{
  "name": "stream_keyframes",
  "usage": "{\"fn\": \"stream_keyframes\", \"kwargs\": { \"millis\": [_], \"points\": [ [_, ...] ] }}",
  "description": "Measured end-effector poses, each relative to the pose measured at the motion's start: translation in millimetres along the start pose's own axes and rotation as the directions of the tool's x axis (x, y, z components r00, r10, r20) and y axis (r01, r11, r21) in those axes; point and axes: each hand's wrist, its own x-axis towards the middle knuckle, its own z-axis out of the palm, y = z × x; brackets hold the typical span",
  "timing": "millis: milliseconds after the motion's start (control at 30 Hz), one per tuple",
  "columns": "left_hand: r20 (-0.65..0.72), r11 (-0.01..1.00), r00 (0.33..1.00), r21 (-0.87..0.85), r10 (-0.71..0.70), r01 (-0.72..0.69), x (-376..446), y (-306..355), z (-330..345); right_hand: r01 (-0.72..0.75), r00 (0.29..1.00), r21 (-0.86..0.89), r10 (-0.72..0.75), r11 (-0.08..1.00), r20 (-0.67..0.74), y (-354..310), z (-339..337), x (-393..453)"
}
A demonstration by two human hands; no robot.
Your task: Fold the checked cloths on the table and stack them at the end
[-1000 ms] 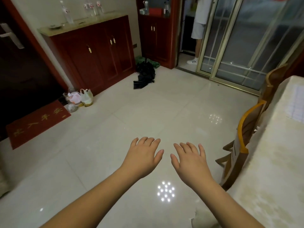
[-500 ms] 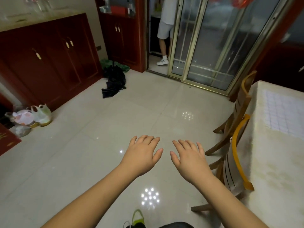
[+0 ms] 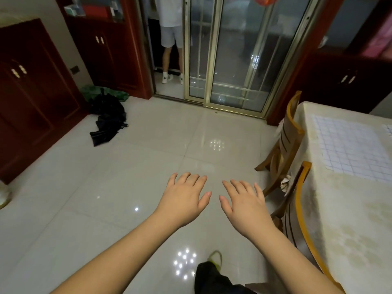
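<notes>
From the head camera, the table (image 3: 339,209) now fills the right side of the view, where a second ago only its near edge showed at the frame's border — the person has turned toward it. A checked cloth (image 3: 350,149) lies spread flat on the table's far part, unfolded, and the corner of a second checked cloth (image 3: 389,129) peeks in beyond it at the right edge of the view. Two wooden chairs (image 3: 286,143) are tucked against the table's left side.

Both hands stay out in front, over the floor tiles (image 3: 106,187) to the left of the table. The left hand (image 3: 184,198) is palm-down with fingers straight and slightly spread, holding nothing; the right hand (image 3: 244,204) mirrors it just beside, also empty, and is the nearer to the table. Neither touches a cloth.

The turn brings the cloths into sight, so folding has not yet begun; the next step is probably to step past the chairs and reach the nearer cloth's edge.

Farther from the table, a second person's legs (image 3: 171,49) stand in a doorway.
</notes>
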Motion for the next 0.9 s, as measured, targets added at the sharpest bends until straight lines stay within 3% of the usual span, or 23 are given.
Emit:
{"fn": "stream_keyframes", "kwargs": {
  "millis": [500, 900],
  "points": [
    [0.094, 0.999, 0.994, -0.003, 0.049, -0.049, 233, 3, -8, -0.09, 0.996, 0.045, 0.089, 0.995, 0.018, 105, -44, 200],
    [0.074, 0.994, 0.992, -0.05, 0.099, -0.096, 401, -48, -15, -0.128, 0.991, 0.023, 0.128, 0.992, -0.037, 125, -56, 355]
  ]
}}
